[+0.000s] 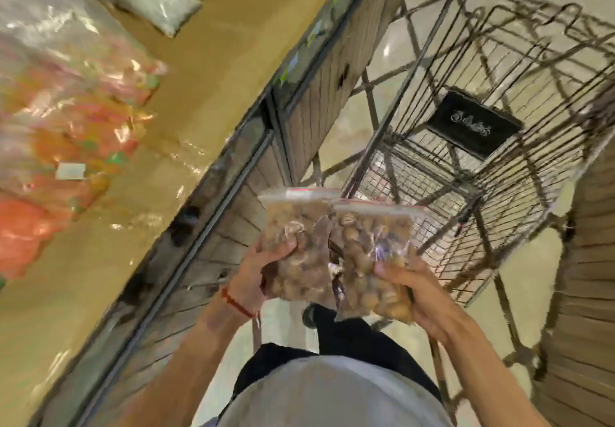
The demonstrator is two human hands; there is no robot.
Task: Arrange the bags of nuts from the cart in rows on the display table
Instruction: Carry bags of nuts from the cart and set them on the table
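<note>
Head view: left hand (256, 280) has its thumb curled over one bag of nuts (296, 243). Right hand (419, 293) grips a second bag (369, 253) by its lower end. Both bags are in the air, touching, beside the cart (392, 173), not yet on the display table (213, 70). Best to swing left, lay them flat side by side on bare wood near the orange packs (76, 120), zip ends same way.

Head camera looks down, seemingly tilted, over cart (472, 125).
</note>
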